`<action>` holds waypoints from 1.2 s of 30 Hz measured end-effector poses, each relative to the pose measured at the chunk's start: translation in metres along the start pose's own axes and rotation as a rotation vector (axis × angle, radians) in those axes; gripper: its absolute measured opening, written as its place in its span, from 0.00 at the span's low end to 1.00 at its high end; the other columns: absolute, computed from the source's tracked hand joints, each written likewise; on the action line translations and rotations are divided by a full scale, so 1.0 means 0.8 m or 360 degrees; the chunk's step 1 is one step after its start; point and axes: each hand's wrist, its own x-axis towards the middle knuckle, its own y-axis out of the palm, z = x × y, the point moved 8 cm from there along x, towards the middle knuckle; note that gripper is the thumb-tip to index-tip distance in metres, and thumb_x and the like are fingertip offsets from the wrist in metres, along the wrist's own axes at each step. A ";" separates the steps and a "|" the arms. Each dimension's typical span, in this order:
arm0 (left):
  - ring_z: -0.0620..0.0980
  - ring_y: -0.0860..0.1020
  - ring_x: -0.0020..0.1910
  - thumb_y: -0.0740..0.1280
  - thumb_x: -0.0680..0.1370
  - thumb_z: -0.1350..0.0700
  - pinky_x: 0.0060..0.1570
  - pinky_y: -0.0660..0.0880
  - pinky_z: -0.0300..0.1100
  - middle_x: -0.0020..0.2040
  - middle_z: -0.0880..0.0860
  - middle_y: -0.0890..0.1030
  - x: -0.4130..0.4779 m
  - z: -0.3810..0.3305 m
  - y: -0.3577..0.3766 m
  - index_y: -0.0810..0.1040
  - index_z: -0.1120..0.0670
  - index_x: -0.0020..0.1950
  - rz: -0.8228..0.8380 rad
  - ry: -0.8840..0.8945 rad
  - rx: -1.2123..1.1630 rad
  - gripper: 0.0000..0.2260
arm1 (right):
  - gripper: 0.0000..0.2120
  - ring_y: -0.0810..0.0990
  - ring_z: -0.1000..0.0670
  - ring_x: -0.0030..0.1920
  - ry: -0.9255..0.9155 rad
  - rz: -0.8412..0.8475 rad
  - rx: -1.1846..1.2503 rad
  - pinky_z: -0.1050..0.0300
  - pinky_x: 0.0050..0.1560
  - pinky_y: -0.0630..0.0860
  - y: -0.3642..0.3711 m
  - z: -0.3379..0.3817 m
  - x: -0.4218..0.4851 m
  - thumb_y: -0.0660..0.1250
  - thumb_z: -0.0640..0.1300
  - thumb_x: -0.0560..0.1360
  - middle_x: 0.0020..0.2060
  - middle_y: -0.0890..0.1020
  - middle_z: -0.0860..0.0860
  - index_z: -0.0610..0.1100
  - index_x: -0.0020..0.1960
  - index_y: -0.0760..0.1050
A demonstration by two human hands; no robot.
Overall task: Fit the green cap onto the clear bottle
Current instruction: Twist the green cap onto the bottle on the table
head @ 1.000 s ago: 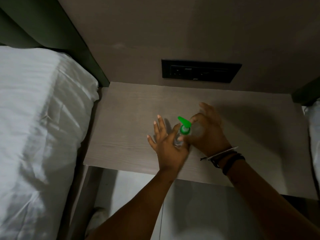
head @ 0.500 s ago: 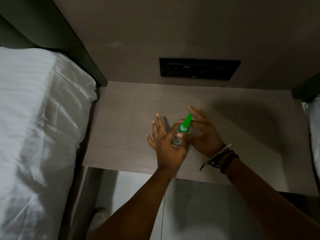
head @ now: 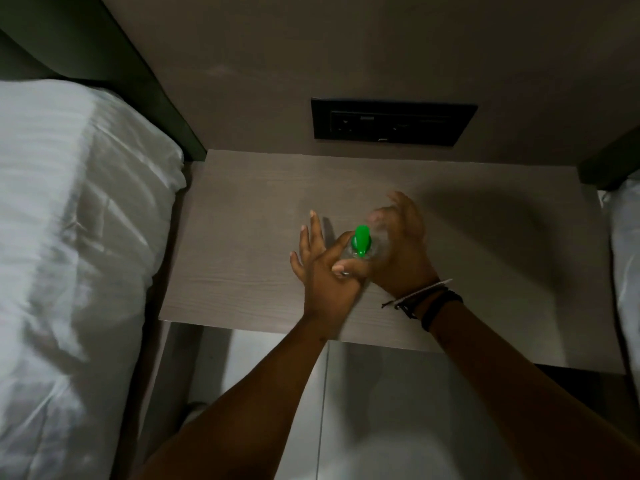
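A small clear bottle point(head: 373, 251) stands upright on the wooden bedside table point(head: 242, 237), near its middle. The green pump cap point(head: 361, 240) sits on the bottle's neck, its nozzle pointing away from me. My left hand point(head: 327, 271) pinches the bottle from the left with thumb and forefinger, the other fingers spread upward. My right hand point(head: 401, 244) is just right of the bottle. Its fingers are blurred, lifted and curled apart, off the cap. The bottle's lower part is hidden behind my hands.
A white bed point(head: 69, 237) lies along the table's left side and another bed edge point(head: 623, 254) on the right. A black socket panel point(head: 393, 121) is set in the wall behind the table. Pale floor shows below the table's front edge.
My right hand's fingers have come off the green cap and lifted up and back. The cap's nozzle has turned. My left hand still holds the bottle in place.
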 end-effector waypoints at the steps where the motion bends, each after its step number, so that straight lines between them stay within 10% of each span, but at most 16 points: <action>1: 0.53 0.43 0.79 0.67 0.72 0.43 0.73 0.40 0.64 0.80 0.48 0.45 -0.003 0.002 0.002 0.75 0.41 0.64 0.0027 0.0001 0.0005 0.20 | 0.37 0.60 0.39 0.73 0.0001 0.0068 0.0005 0.34 0.72 0.56 0.005 -0.001 -0.005 0.78 0.61 0.57 0.73 0.62 0.40 0.47 0.61 0.72; 5: 0.50 0.43 0.78 0.69 0.69 0.40 0.71 0.36 0.56 0.80 0.47 0.47 -0.015 -0.002 0.008 0.79 0.43 0.58 0.0034 0.0061 -0.0139 0.19 | 0.16 0.59 0.40 0.74 -0.0107 -0.0035 -0.0072 0.29 0.69 0.58 -0.007 -0.002 -0.014 0.73 0.55 0.63 0.71 0.69 0.43 0.47 0.46 0.79; 10: 0.53 0.45 0.79 0.67 0.72 0.44 0.73 0.41 0.65 0.80 0.48 0.47 -0.009 0.008 0.005 0.78 0.46 0.59 0.0027 0.0015 0.0014 0.17 | 0.36 0.56 0.40 0.74 0.0046 0.0040 -0.0065 0.31 0.71 0.55 0.007 -0.003 -0.013 0.74 0.64 0.58 0.74 0.61 0.42 0.48 0.61 0.72; 16: 0.51 0.45 0.78 0.68 0.70 0.40 0.72 0.39 0.59 0.80 0.47 0.48 -0.001 -0.003 0.003 0.75 0.39 0.62 0.0046 0.0102 -0.0103 0.20 | 0.19 0.63 0.42 0.72 -0.0027 -0.0133 -0.0116 0.33 0.68 0.61 -0.014 0.000 -0.009 0.76 0.59 0.60 0.66 0.73 0.45 0.51 0.42 0.72; 20: 0.50 0.44 0.78 0.65 0.70 0.39 0.73 0.39 0.60 0.80 0.48 0.48 -0.007 0.008 0.007 0.75 0.39 0.63 0.0106 0.0066 -0.0037 0.21 | 0.36 0.57 0.40 0.74 0.0070 0.0027 0.0010 0.35 0.72 0.56 0.005 -0.010 -0.013 0.74 0.63 0.59 0.74 0.61 0.42 0.51 0.62 0.67; 25: 0.52 0.47 0.78 0.70 0.69 0.42 0.72 0.40 0.59 0.80 0.50 0.51 0.000 0.001 0.005 0.75 0.38 0.61 0.0069 0.0115 -0.0159 0.20 | 0.15 0.59 0.43 0.74 -0.0065 -0.0034 -0.0129 0.34 0.69 0.58 -0.004 -0.003 -0.010 0.73 0.57 0.63 0.69 0.71 0.49 0.48 0.42 0.79; 31: 0.52 0.45 0.79 0.64 0.68 0.37 0.73 0.41 0.63 0.80 0.49 0.49 -0.003 0.009 0.013 0.77 0.42 0.63 0.0175 0.0023 -0.0124 0.24 | 0.36 0.58 0.44 0.74 0.0097 0.0029 0.0120 0.37 0.72 0.59 0.012 -0.022 -0.018 0.73 0.65 0.55 0.72 0.66 0.44 0.49 0.57 0.72; 36: 0.53 0.47 0.78 0.70 0.68 0.39 0.72 0.42 0.61 0.77 0.44 0.49 0.014 -0.006 -0.002 0.72 0.36 0.61 0.0207 0.0132 -0.0170 0.22 | 0.12 0.61 0.39 0.72 -0.0041 -0.0124 0.0187 0.31 0.68 0.60 -0.005 -0.010 -0.010 0.74 0.50 0.65 0.68 0.73 0.46 0.42 0.43 0.80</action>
